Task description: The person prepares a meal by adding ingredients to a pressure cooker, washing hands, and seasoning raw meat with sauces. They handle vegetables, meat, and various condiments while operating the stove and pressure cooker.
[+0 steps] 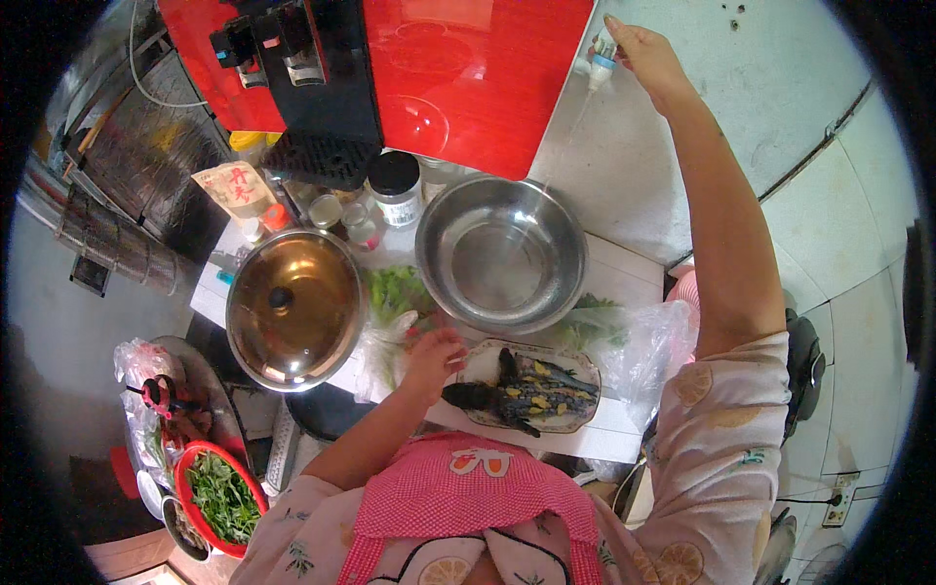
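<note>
My right hand is raised at the wall and grips a white water tap nozzle with a blue ring. A thin stream of water runs from it down to a steel basin on the white table. My left hand hovers or rests just below the basin, its fingers slightly curled; whether it touches anything is unclear. Beside it lies an oval patterned plate with dark fish topped with yellow slices. Left of my left hand are leafy greens in a plastic bag.
A domed metal lid lies at the table's left. Jars and a red and black water dispenser stand behind. A clear plastic bag is at right. A red basket of greens sits lower left.
</note>
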Tool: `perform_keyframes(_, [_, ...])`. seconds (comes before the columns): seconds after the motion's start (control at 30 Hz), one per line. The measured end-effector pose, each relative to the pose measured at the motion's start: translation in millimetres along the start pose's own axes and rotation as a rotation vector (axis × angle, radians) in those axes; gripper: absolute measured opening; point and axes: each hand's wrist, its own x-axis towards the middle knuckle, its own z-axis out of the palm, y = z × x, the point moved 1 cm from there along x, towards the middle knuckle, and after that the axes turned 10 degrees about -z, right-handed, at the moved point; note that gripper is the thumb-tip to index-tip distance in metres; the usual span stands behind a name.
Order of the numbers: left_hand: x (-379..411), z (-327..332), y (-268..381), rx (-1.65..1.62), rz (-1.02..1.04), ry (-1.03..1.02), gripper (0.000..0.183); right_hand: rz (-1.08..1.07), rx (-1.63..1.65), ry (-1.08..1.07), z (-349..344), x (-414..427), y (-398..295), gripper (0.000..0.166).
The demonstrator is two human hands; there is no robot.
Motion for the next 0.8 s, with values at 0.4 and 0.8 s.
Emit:
perform_keyframes(0.4, [2, 4, -4, -0.093, 0.028, -0.007, 0.032, 0.022, 0.067, 0.009, -1, -2, -10, 0.048])
perform_keyframes(0.8, [13, -4, -11, -0.160, 0.043, 0.014, 0.039, -0.008, 0.015, 0.044, 4, 1, -7, 0.047])
